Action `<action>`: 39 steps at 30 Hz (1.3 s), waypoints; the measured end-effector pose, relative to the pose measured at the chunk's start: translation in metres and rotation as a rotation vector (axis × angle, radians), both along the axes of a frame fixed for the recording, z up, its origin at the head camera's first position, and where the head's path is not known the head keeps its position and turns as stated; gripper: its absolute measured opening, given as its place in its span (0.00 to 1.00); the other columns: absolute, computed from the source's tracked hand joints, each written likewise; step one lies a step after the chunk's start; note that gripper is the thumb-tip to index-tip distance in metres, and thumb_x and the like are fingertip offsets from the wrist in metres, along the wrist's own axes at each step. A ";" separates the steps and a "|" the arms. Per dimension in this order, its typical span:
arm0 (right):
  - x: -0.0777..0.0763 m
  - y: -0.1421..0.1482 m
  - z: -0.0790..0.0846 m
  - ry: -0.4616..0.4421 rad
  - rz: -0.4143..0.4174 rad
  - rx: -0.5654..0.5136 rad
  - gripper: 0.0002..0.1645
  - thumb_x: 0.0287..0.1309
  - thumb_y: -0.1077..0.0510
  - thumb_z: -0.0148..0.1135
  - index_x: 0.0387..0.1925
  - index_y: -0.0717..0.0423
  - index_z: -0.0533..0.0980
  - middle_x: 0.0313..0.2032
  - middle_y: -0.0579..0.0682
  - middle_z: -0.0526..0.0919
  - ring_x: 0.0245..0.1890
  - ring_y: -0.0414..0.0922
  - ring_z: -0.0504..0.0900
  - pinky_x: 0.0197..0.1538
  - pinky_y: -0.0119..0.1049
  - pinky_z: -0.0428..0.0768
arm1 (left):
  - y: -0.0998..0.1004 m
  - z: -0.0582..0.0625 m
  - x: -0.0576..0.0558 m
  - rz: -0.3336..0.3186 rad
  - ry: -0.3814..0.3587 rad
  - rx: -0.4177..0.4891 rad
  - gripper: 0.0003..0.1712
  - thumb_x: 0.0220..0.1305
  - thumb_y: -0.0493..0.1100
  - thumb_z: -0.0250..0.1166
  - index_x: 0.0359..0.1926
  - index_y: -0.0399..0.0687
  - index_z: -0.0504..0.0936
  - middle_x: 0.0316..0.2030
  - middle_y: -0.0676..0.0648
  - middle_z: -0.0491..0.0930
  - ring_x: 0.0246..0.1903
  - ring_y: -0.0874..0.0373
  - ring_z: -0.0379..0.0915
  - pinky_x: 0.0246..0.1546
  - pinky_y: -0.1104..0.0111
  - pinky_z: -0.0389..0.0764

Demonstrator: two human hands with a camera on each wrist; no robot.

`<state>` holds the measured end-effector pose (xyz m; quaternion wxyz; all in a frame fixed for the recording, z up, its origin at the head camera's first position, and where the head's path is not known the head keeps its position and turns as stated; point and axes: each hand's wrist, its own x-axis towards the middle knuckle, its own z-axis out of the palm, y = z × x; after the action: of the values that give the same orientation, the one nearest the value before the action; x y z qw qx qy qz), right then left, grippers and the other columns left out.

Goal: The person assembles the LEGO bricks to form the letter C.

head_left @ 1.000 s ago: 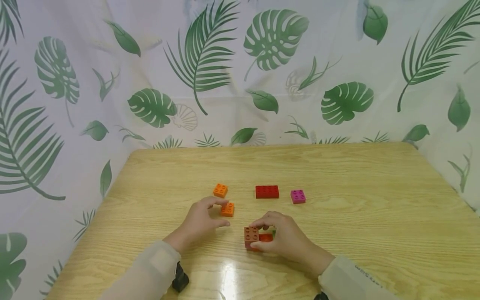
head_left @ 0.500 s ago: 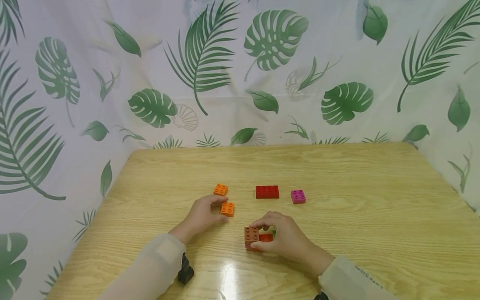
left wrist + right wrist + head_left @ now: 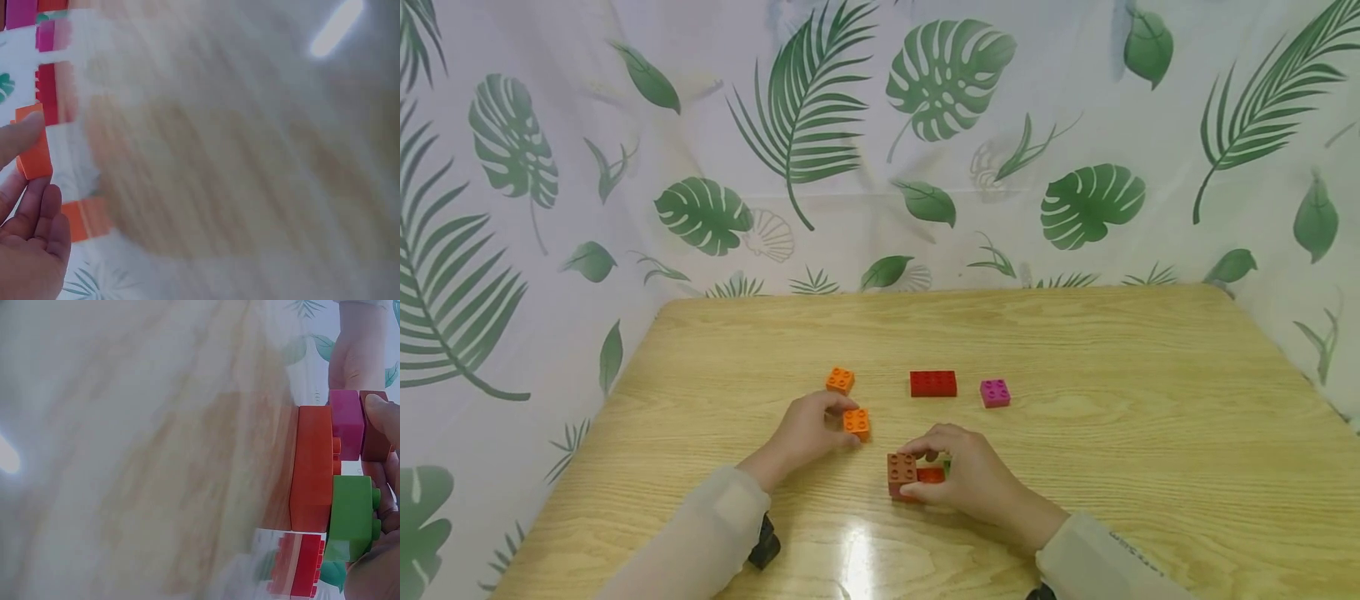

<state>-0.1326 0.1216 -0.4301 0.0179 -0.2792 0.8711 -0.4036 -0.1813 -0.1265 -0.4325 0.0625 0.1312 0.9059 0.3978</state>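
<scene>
My left hand (image 3: pixel 805 429) pinches a small orange building brick (image 3: pixel 856 422) between thumb and fingers; in the left wrist view that brick (image 3: pixel 36 153) is held on edge to the camera. My right hand (image 3: pixel 977 475) grips a small assembly of bricks in front of me. Its base is a long orange-red brick (image 3: pixel 312 469). On one end sit a magenta brick (image 3: pixel 347 425) and, over it, a brown brick (image 3: pixel 374 440) with my thumb against it. A green brick (image 3: pixel 350 515) is fixed on the other end, mostly covered by my hand in the head view.
A second orange brick (image 3: pixel 840 380) lies just beyond my left fingers. Farther right are a long red brick (image 3: pixel 933 383) and a magenta brick (image 3: pixel 996 392). All lie on a wooden table (image 3: pixel 1112 358), with a leaf-print cloth (image 3: pixel 850 233) behind it.
My left fingers have closed on the nearer orange brick, which has shifted slightly toward me. My right hand and its bricks have stayed in place.
</scene>
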 end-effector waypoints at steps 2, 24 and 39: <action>0.000 0.000 0.000 -0.001 -0.005 0.003 0.24 0.43 0.45 0.76 0.43 0.47 0.83 0.35 0.34 0.78 0.36 0.38 0.76 0.39 0.32 0.78 | 0.001 0.006 0.005 -0.015 -0.010 0.011 0.22 0.50 0.41 0.75 0.48 0.48 0.82 0.47 0.50 0.78 0.48 0.52 0.72 0.49 0.58 0.74; 0.000 0.000 -0.001 -0.003 -0.032 -0.028 0.27 0.40 0.45 0.78 0.42 0.54 0.83 0.35 0.36 0.81 0.33 0.36 0.75 0.36 0.31 0.77 | 0.028 0.040 0.045 -0.251 0.048 0.068 0.20 0.50 0.42 0.75 0.46 0.49 0.82 0.44 0.54 0.80 0.43 0.57 0.73 0.49 0.55 0.74; 0.000 -0.001 -0.003 0.030 -0.027 -0.035 0.25 0.39 0.42 0.77 0.39 0.51 0.84 0.31 0.33 0.78 0.32 0.36 0.75 0.35 0.31 0.76 | 0.040 0.049 0.044 -0.296 0.072 -0.062 0.17 0.47 0.42 0.77 0.40 0.50 0.83 0.37 0.56 0.79 0.39 0.56 0.73 0.41 0.66 0.75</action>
<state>-0.1327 0.1206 -0.4330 -0.0053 -0.2736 0.8679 -0.4146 -0.1372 -0.0870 -0.3830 0.0920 0.2756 0.8902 0.3510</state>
